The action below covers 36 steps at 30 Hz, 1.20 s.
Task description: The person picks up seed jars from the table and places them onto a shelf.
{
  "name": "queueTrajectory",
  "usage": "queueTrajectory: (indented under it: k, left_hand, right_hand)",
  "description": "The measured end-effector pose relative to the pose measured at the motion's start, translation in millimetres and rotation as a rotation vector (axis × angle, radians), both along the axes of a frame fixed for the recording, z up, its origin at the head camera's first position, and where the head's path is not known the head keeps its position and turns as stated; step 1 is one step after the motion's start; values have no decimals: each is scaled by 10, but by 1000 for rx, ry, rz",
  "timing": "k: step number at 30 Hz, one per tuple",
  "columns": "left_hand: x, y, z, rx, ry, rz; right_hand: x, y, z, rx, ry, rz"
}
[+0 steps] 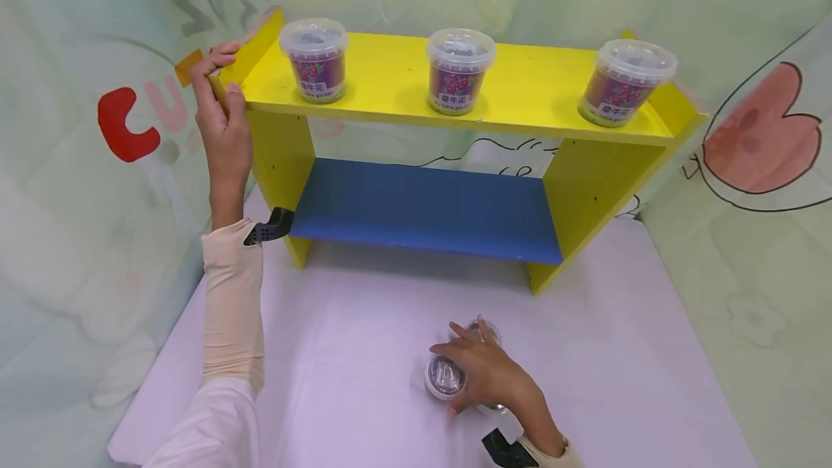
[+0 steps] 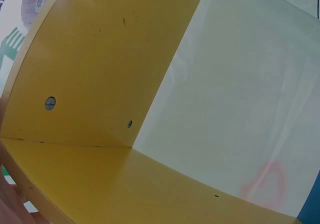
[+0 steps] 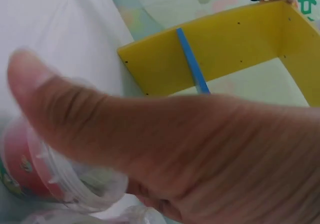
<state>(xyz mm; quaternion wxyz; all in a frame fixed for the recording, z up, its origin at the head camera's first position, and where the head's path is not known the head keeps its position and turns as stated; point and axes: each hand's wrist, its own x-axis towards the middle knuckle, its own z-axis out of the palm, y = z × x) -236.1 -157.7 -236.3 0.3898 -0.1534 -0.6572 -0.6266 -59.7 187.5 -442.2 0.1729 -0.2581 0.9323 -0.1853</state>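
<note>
At the upper left corner of a yellow shelf (image 1: pixel 403 67), my left hand (image 1: pixel 221 121) grips the side panel, thumb in front and fingers over the edge. My right hand (image 1: pixel 490 374) reaches down over several lidded plastic cups on the table, its fingers spread and its thumb apart from them. One cup (image 1: pixel 445 376) shows left of the palm; another lies partly hidden behind the fingertips, and one more peeks out below the hand. In the right wrist view, the thumb crosses in front of a tilted-looking cup with a pink-red label (image 3: pixel 30 159).
Three purple-labelled cups stand along the shelf top: a left one (image 1: pixel 318 67), a middle one (image 1: pixel 458 74) and a right one (image 1: pixel 620 89). A blue board (image 1: pixel 429 208) spans the shelf lower down. The white table (image 1: pixel 351 360) lies in front, with printed curtains around.
</note>
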Motion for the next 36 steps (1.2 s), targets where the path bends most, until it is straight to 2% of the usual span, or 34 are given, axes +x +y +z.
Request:
queueTrajectory:
  k: [9, 13, 16, 22, 30, 33, 36]
  left_hand:
    - [13, -24, -19, -6, 9, 5]
    - [-2, -24, -36, -13, 33, 0]
    - [-6, -22, -36, -3, -2, -4]
    - [14, -15, -19, -9, -26, -5]
    - [28, -5, 1, -3, -25, -10]
    - [31, -2, 9, -5, -20, -10]
    - [35, 2, 17, -9, -17, -9]
  right_hand:
    - [57, -95, -118, 94, 63, 14]
    - [61, -111, -115, 49, 77, 4]
    - [33, -104, -103, -13, 73, -9]
    - [-122, -57, -6, -202, 139, -63]
    - [-265, 1, 225, -547, 155, -299]
    - [-326, 8, 286, -696, 146, -322]
    - [-372, 4, 325, -858, 78, -311]
